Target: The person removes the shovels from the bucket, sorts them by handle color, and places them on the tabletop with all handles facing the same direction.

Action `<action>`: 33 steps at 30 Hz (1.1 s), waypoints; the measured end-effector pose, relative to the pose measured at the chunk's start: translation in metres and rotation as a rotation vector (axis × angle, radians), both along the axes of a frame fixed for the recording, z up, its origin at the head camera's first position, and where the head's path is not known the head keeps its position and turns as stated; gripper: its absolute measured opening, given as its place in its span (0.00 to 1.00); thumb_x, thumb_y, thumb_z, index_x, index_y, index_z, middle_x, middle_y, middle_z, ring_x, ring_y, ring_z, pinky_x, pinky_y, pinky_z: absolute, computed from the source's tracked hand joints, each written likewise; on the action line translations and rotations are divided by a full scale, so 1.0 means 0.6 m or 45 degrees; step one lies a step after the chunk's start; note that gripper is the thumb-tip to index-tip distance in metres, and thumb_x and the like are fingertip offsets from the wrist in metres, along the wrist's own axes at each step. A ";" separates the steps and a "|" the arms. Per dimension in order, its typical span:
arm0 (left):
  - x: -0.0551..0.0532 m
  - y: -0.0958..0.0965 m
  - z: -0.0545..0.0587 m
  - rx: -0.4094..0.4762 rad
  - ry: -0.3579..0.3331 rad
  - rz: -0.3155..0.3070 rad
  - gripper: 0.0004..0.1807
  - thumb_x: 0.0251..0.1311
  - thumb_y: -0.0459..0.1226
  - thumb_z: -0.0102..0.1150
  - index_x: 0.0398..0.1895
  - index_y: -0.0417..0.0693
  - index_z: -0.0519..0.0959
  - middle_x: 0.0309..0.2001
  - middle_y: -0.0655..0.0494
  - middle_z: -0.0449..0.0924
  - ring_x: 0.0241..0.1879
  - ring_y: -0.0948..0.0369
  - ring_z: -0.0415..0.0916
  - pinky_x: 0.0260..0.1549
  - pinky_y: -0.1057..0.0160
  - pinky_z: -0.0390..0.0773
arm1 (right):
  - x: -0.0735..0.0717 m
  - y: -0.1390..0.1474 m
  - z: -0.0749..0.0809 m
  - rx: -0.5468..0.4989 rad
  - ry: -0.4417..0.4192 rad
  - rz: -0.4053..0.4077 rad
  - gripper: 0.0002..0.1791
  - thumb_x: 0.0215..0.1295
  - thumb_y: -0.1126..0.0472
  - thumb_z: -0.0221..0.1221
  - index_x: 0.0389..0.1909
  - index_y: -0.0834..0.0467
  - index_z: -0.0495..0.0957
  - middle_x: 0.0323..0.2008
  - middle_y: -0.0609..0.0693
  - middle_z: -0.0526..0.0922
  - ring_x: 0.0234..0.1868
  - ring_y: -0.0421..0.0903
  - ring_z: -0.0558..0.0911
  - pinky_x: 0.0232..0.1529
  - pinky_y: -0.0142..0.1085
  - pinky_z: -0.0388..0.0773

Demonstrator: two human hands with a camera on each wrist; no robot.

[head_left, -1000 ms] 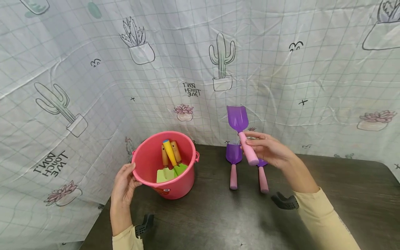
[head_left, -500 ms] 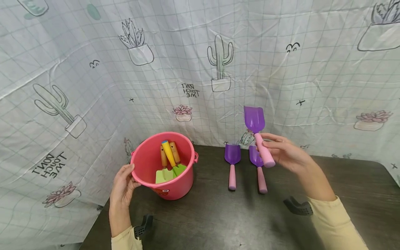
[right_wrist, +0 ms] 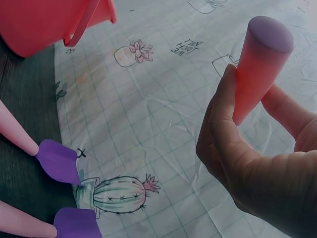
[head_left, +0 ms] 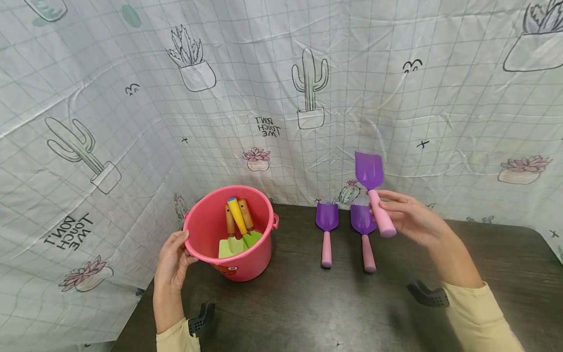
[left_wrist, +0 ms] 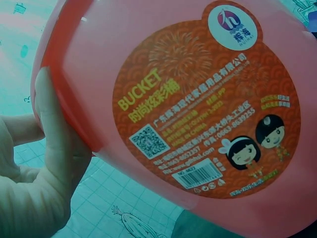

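My left hand grips the rim of a pink bucket on its left side; the left wrist view shows the thumb against the rim and the bucket's round label. Inside the bucket lean several small tools with yellow and wooden handles and green blades. In the air at the right, my right hand pinches the pink handle of a purple toy shovel, blade up. Two matching shovels lie on the table below: one on the left and one on the right, partly behind the held one.
A dark wooden table carries everything. Behind and to the left hangs a white curtain printed with grid lines and cacti. Black camera mounts stick out from both wrists.
My right hand has moved to the right with the held shovel, uncovering more of the right shovel on the table. The left hand and bucket have stayed in place.
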State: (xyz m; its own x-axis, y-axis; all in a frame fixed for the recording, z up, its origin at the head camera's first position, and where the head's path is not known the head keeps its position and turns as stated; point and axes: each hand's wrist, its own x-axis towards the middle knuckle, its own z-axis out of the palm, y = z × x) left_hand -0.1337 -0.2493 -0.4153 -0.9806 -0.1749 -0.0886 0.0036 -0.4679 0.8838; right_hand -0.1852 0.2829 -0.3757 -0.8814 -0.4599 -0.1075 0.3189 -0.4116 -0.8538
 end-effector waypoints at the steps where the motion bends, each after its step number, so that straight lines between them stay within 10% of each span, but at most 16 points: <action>1: 0.000 0.000 0.000 0.001 0.005 -0.004 0.05 0.80 0.34 0.48 0.45 0.40 0.71 0.35 0.51 0.82 0.27 0.62 0.86 0.25 0.68 0.86 | 0.000 0.002 -0.001 0.010 0.006 -0.003 0.18 0.80 0.71 0.46 0.54 0.53 0.83 0.47 0.52 0.86 0.47 0.44 0.86 0.47 0.35 0.84; 33: -0.002 0.000 -0.002 0.001 -0.014 0.018 0.06 0.80 0.34 0.48 0.46 0.39 0.71 0.35 0.51 0.81 0.26 0.62 0.85 0.25 0.68 0.86 | 0.009 0.072 -0.039 0.213 0.003 -0.046 0.20 0.81 0.69 0.47 0.51 0.44 0.84 0.48 0.49 0.86 0.46 0.48 0.87 0.48 0.39 0.85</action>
